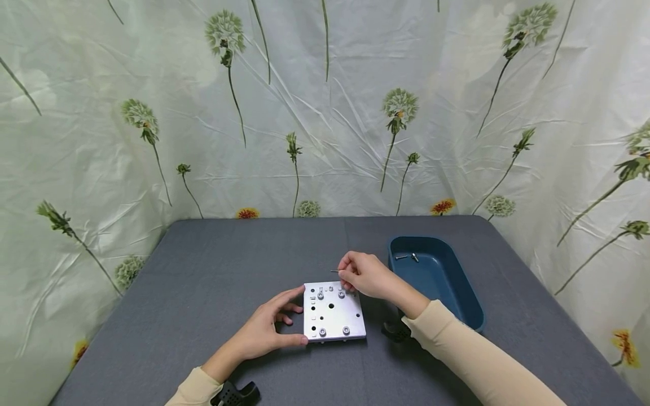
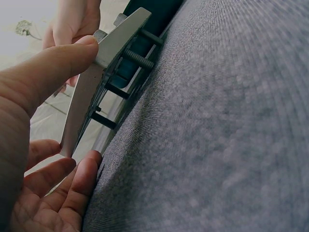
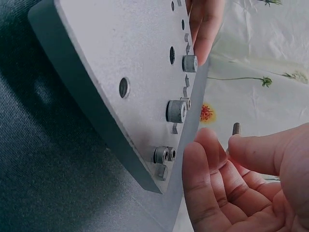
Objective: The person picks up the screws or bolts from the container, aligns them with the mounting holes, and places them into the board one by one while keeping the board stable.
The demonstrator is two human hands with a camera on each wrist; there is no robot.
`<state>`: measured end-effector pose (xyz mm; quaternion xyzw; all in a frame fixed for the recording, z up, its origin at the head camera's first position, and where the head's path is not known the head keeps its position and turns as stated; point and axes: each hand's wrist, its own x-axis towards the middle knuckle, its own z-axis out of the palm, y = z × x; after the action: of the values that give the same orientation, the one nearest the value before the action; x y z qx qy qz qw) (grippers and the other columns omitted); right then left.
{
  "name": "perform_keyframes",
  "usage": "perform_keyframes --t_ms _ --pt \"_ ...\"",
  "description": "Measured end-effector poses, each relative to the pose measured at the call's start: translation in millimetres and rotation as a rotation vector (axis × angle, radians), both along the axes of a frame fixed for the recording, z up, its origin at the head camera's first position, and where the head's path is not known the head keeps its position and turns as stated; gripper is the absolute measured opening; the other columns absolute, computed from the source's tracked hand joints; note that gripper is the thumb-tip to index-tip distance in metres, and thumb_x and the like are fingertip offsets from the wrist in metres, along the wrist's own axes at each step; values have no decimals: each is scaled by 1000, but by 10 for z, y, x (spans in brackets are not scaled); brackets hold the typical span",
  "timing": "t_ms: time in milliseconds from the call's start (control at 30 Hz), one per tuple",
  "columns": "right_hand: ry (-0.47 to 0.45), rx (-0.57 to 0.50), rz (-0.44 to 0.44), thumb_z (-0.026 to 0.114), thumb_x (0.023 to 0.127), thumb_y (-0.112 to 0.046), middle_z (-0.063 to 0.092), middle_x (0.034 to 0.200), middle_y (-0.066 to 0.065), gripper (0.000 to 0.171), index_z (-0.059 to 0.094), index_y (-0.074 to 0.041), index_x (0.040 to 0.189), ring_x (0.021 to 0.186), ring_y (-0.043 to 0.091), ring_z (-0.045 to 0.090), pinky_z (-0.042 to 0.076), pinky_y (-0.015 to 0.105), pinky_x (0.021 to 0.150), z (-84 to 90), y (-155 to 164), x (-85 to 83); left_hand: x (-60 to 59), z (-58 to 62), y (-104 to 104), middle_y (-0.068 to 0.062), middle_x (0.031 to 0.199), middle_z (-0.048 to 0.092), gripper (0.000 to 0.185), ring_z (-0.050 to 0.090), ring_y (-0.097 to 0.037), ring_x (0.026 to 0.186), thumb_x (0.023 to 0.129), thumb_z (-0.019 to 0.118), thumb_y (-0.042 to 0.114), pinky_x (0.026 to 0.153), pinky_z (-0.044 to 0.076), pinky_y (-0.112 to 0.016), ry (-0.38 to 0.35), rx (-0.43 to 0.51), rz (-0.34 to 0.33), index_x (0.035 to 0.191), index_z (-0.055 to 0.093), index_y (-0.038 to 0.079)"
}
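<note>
A silver metal plate [image 1: 337,317] with round holes lies before me in the head view. Socket-head screws [image 3: 176,111] stand in several of its holes, and threaded shanks [image 2: 139,59] poke out below it in the left wrist view. My left hand [image 1: 265,326] holds the plate's left side, thumb at the near corner and a fingertip at the far one. Over the plate's far right corner, my right hand [image 1: 369,275] pinches a small screw [image 3: 236,129] between thumb and index finger. Its threaded end sticks out; the rest is hidden by the fingers.
A blue tray [image 1: 444,285] stands to the right, partly behind my right forearm. Two loose screws [image 1: 414,257] lie at its far end. Grey cloth covers the table [image 1: 233,265], and a flower-printed curtain [image 1: 335,141] hangs behind it.
</note>
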<state>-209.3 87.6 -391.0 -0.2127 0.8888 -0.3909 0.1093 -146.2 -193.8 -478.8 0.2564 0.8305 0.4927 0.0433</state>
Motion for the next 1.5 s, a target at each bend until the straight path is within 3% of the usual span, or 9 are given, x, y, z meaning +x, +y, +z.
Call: perform_keyframes --t_ms 333,833,1500 --pt "-13 23 6 61 109 -8 70 81 6 6 64 -3 106 69 14 64 57 26 63 -5 -11 -4 0 4 10 -11 157 57 98 68 -20 122 83 95 37 90 57 -25 2 5 -5 164 45 15" --pt "-11 48 17 63 108 -9 68 79 3 5 65 -5 105 67 11 61 52 24 60 1 -134 -7 -1 4 8 -11 158 56 97 68 -20 122 84 95 37 90 57 -25 10 5 -6 164 45 14" --pt "22 169 82 66 106 -11 61 79 -1 6 69 -9 101 67 9 52 40 22 61 8 -317 29 -1 -4 -16 -12 157 56 96 68 -21 122 85 94 35 91 58 -25 12 17 -16 164 44 13"
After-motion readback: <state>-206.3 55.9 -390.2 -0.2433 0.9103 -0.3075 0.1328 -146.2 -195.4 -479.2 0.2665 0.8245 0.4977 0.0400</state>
